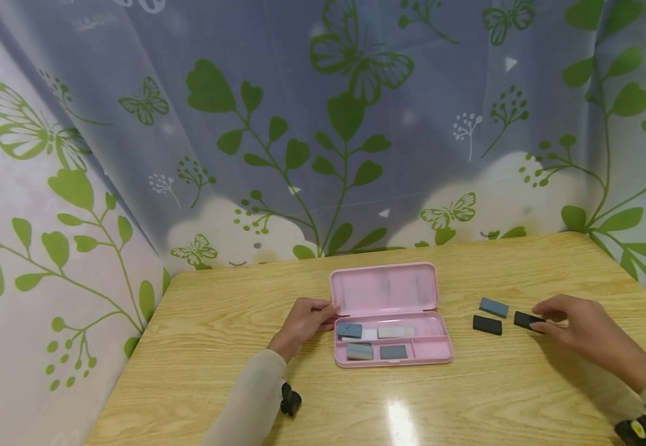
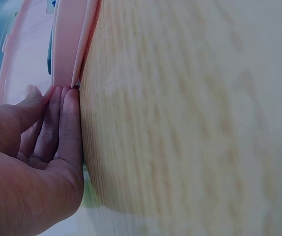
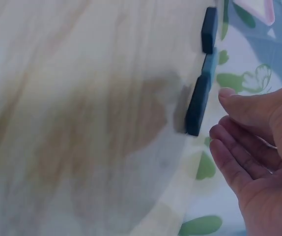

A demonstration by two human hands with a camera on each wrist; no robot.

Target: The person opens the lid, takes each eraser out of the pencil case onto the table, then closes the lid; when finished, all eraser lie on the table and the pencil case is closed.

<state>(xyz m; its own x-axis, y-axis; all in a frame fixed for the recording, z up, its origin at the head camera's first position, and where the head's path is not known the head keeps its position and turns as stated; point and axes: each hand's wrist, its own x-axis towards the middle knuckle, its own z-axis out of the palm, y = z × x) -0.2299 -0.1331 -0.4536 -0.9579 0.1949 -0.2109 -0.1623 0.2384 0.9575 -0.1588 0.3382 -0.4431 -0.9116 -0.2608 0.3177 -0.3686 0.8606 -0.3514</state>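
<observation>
Fingers (image 3: 227, 160) unclenched, left hand (image 1: 305, 322) touches one case (image 1: 385, 288), right hand (image 1: 581, 325) hovers beside three loose blocks (image 1: 487, 325).

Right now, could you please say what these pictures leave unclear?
Head view: right end of rightmost black block, hidden by the right hand.
Left wrist view: most of what the pink case holds, hidden by its wall.
Right wrist view: most of the pink case, cut by the top edge.

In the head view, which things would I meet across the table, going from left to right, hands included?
Left hand, pink case, first black block, second black block, right hand.
</observation>
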